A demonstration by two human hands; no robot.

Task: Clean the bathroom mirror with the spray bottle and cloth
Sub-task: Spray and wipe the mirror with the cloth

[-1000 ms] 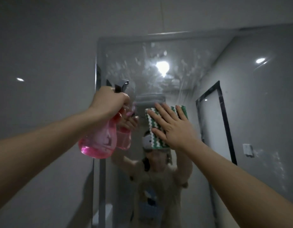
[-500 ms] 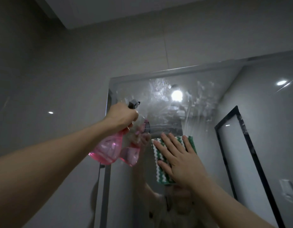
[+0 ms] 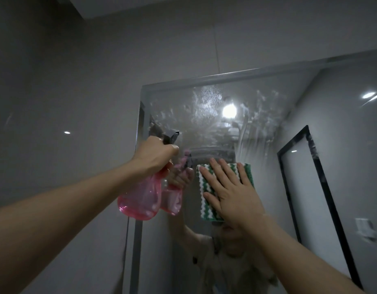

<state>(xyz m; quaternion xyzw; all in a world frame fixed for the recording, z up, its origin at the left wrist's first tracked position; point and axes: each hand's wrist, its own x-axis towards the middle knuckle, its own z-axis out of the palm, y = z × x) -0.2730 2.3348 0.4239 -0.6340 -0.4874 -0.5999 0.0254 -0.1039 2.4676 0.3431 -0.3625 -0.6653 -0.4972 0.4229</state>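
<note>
The bathroom mirror fills the right half of the head view, its upper part streaked with spray droplets and smears. My left hand grips the neck of a pink translucent spray bottle, whose grey nozzle points at the glass near the mirror's left edge. My right hand lies flat with straight fingers on a green and white striped cloth, pressing it against the mirror just right of the bottle. The bottle's reflection shows beside it in the glass.
A grey tiled wall stretches left of and above the mirror. In the glass I see a dark-framed door, a ceiling light and a person's reflection below my hands. A narrow metal strip borders the mirror's left edge.
The view has tilted upward, so mirror and hands sit lower in frame. The cloth hand has stayed flat on the glass, and the bottle has stayed raised at the mirror's left.
</note>
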